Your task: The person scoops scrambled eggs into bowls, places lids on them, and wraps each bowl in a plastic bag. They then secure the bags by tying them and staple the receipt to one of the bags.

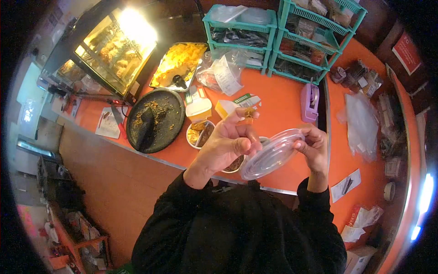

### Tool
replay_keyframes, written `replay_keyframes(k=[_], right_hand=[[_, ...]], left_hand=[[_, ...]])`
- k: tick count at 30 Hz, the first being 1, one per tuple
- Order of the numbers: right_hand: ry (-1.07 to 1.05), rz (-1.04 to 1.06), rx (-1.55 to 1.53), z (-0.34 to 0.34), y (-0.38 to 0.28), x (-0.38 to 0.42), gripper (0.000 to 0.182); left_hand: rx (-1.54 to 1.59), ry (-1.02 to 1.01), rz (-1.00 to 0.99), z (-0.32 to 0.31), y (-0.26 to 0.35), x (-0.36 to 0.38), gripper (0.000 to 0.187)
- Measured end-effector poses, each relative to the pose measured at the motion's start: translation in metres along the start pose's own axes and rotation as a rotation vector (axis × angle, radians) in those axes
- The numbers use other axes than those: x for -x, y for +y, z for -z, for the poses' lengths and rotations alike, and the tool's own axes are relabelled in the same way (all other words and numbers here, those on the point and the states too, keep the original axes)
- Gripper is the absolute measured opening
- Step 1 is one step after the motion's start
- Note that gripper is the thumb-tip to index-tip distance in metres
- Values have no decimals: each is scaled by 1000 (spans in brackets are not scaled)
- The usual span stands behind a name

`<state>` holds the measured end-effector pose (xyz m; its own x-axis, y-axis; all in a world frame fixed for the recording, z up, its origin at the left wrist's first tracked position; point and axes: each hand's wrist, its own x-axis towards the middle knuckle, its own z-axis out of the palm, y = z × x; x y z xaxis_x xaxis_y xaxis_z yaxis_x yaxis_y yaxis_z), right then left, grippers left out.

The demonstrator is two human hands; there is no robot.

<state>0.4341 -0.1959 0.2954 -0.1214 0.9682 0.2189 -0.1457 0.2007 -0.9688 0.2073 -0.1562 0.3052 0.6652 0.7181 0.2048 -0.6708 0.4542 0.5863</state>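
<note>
Clear lid (273, 156): held tilted above the near edge of the orange counter (289, 102), in front of a bowl (231, 171) by which dark food is held; that bowl is partly covered from view.
Right hand (313, 148): the lid's rim is pinched between thumb and fingers.
Left hand (233, 139): raised just beside the lid, palm turned up, fingers loosely bent and spread, nothing seen to be gripped; whether the lid's edge is touched cannot be told.
Second bowl (193, 144): placed left of the left hand, filled with yellow and brown food.
Black round dish (177, 104): set farther left, strewn with brown crumbs; a black utensil (146, 125) is rested in it.
Metal tray (188, 76): heaped with yellow food (180, 59), set behind the dish.
Cartons: one open carton (198, 108) is stood behind the second bowl; another carton (223, 106) is partly hidden by the left hand.
Plastic bag (206, 75): laid behind the cartons, with a printed slip (226, 75) on it.
Tape dispenser (310, 105): stood in front of the teal racks (273, 32).
</note>
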Motion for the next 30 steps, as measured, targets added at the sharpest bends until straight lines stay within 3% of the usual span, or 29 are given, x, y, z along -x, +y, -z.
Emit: replay_keyframes(k=[17,20,24,27,30], right_hand=[[22,6,-85,-16,12,2,20],[37,24,-56,-20,11,2,20],[63,-103,-163,-22,4,1,30],[-19,-36,-547,-33,9,-4,40],[25,-105,-498,-31,20,0,44]], left_hand=[[101,-29,-14,1,-3,7,54],[2,-42,-104,0,-1,7,53],[-116,183,-183,5,2,13,45],[-87,363,-330,17,-1,10,34],[2,414,-331,34,-2,15,28]])
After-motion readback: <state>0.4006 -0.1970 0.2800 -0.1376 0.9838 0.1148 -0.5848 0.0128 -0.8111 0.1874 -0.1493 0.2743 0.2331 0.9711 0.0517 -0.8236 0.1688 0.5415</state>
